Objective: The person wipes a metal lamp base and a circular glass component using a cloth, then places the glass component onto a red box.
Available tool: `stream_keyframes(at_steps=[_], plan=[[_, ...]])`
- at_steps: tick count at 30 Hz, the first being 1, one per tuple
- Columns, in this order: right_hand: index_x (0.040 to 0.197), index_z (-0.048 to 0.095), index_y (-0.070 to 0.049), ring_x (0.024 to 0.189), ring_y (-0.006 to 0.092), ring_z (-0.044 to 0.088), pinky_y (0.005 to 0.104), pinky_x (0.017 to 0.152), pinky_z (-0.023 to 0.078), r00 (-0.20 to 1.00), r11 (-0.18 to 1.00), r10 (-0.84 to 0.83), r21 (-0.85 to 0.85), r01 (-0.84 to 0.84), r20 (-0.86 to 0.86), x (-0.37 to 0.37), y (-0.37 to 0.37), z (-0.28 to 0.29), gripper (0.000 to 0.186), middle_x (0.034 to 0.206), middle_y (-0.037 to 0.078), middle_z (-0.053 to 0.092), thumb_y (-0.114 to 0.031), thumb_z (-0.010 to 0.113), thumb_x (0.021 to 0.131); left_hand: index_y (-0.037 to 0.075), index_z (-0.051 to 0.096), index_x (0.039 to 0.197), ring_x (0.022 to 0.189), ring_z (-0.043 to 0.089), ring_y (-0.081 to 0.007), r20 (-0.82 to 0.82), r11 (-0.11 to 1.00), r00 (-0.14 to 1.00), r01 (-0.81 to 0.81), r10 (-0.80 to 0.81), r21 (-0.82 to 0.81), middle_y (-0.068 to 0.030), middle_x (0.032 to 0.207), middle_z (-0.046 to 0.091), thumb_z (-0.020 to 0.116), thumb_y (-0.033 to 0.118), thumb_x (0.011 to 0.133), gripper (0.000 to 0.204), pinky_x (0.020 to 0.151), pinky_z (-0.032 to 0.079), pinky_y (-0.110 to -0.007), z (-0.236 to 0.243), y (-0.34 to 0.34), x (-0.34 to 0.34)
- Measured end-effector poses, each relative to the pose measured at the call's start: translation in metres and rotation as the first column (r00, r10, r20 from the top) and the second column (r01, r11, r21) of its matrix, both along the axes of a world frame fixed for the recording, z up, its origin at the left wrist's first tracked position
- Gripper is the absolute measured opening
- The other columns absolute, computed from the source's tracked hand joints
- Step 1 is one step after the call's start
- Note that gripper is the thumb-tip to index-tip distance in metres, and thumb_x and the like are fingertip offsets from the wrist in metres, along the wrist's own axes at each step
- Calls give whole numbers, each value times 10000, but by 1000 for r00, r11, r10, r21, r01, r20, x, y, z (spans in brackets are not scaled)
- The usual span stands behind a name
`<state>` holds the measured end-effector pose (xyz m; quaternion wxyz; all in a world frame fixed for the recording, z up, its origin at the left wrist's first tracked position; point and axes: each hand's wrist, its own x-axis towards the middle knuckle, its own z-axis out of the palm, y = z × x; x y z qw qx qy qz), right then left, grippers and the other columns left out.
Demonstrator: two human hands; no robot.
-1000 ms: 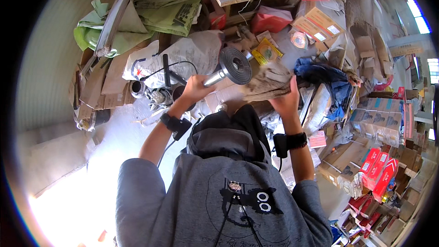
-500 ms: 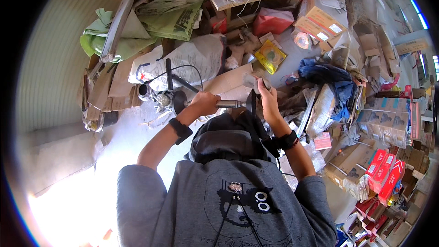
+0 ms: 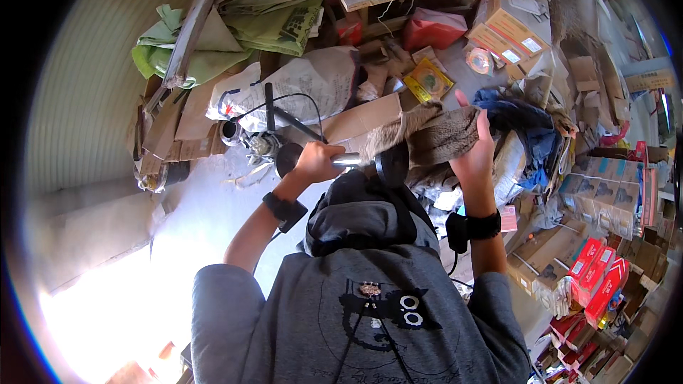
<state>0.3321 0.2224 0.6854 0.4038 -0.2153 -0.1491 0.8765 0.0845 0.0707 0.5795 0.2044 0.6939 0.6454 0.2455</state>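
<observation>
My left hand (image 3: 316, 161) is closed around a shiny metal shaft (image 3: 346, 159), held level in front of my chest. One dark disc (image 3: 287, 159) sits at its left end and another black disc (image 3: 393, 165) at its right. A brown knitted rag (image 3: 449, 135) stretches from behind the right disc to my right hand (image 3: 478, 156), whose thumb and fingers grip it. Just beyond my left hand are a metal mechanical part (image 3: 263, 146), a black bar (image 3: 269, 107) and a thin black cable (image 3: 313, 103). The shaft's exact kind cannot be made out.
A white woven sack (image 3: 306, 85) and a flattened cardboard piece (image 3: 363, 117) lie ahead. A yellow packet (image 3: 428, 80) and dark blue cloth (image 3: 526, 128) are to the right. Cardboard boxes (image 3: 597, 195) and red boxes (image 3: 597, 274) are stacked along the right side.
My right hand has moved right, away from the shaft's right end, and the brown rag now shows spread out in it. My left hand keeps its hold on the shaft.
</observation>
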Motion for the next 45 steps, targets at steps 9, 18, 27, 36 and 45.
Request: stream_keyframes(at_steps=[9,18,27,36,45], plan=[[1251,373,10,1070,269,485,410,947,350,999,998,31,-51,-30,18,27,6,-38,535,1143,150,510,-401,236,938,76,593,706,524,537,-306,171,985,971,-160,169,-67,-136,558,533,677,117,547,184,488,432,-343,23,-8,3],[1134,494,-13,923,165,554,291,792,443,825,912,-122,390,-127,552,10,-22,12,303,978,82,585,-85,478,840,28,567,703,523,532,-325,139,987,981,-145,134,68,-141,565,518,681,66,540,203,466,422,-307,25,-2,1],[947,588,-128,570,232,579,304,511,439,662,-33,-467,737,-675,586,-3,-17,45,252,644,56,587,-128,651,704,48,535,602,420,446,-249,286,982,950,-161,129,94,-100,482,446,679,97,570,156,420,373,-291,24,15,9],[861,607,-97,539,226,563,306,481,419,695,-285,-439,646,-708,569,-14,7,47,243,625,65,585,-56,642,624,44,520,607,440,449,-277,128,994,988,-97,90,51,-108,484,441,650,78,543,149,427,380,-302,41,17,15],[810,564,-105,541,240,566,320,469,417,665,-177,-338,649,-740,666,-9,14,51,169,577,62,556,-111,638,658,42,488,588,430,410,-284,170,981,977,-148,126,122,-105,472,413,656,101,522,190,416,355,-311,34,19,8]])
